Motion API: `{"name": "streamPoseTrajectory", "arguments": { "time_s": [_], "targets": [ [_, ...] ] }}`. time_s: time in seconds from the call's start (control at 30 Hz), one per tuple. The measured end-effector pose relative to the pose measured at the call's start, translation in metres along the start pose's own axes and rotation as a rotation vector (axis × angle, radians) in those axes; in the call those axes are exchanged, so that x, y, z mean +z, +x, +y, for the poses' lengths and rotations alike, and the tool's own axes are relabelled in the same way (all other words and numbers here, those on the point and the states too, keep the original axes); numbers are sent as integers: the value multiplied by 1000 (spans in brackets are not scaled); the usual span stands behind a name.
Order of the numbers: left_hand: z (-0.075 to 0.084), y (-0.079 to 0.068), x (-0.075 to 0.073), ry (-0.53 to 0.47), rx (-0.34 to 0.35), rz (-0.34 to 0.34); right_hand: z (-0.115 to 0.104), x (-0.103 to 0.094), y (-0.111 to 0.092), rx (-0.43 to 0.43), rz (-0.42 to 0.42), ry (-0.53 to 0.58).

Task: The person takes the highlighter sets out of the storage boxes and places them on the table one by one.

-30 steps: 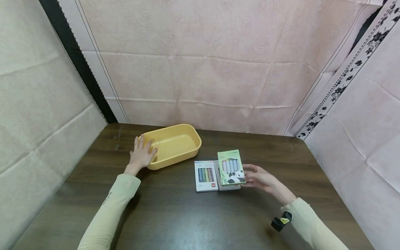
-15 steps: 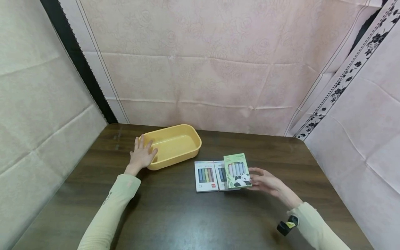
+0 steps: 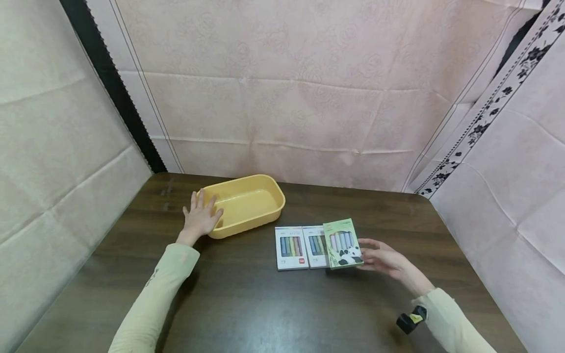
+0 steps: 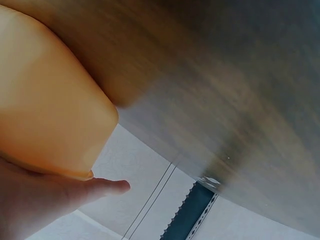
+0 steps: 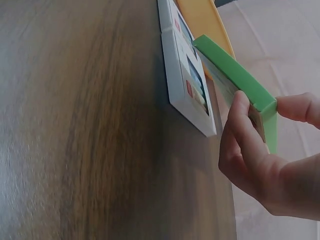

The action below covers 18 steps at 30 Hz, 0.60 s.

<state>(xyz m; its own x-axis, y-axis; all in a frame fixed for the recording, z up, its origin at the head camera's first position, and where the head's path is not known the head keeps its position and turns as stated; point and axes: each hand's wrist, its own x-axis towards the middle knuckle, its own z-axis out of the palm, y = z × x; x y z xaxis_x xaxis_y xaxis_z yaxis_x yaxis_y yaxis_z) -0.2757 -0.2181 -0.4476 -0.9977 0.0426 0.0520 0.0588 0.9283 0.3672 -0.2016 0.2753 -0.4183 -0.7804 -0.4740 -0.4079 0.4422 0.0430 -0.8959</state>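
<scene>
My right hand point(image 3: 383, 260) pinches the right edge of a green box of markers or crayons point(image 3: 343, 244) with a panda on its front. In the right wrist view the thumb is on one face and the fingers point(image 5: 239, 107) on the other, and the green box point(image 5: 235, 70) is tilted and raised off the table. Its left edge overlaps a white box point(image 3: 315, 247) in the head view. A second white box point(image 3: 292, 249) lies flush to the left of that one. My left hand point(image 3: 199, 219) rests on the left rim of a yellow plastic basin point(image 3: 247, 224), fingers spread.
The dark wooden table point(image 3: 247, 304) ends at the back against a pale cloth wall point(image 3: 287, 117). Cloth sheets also hang at the left and right. A black device point(image 3: 410, 318) is strapped at my right wrist.
My right hand has moved the green box rightward and slightly toward me, uncovering more of the middle white box. My left hand and the basin have stayed in place.
</scene>
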Motion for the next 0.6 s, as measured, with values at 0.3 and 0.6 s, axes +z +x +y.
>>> {"name": "streamPoseTrajectory", "arguments": {
  "time_s": [0.3, 0.6],
  "targets": [
    [1, 0, -1, -4, 4, -6, 1, -12, 0, 10, 32, 5],
    [0, -1, -1, 0, 2, -4, 2, -20, -1, 1, 39, -9]
  ]
}}
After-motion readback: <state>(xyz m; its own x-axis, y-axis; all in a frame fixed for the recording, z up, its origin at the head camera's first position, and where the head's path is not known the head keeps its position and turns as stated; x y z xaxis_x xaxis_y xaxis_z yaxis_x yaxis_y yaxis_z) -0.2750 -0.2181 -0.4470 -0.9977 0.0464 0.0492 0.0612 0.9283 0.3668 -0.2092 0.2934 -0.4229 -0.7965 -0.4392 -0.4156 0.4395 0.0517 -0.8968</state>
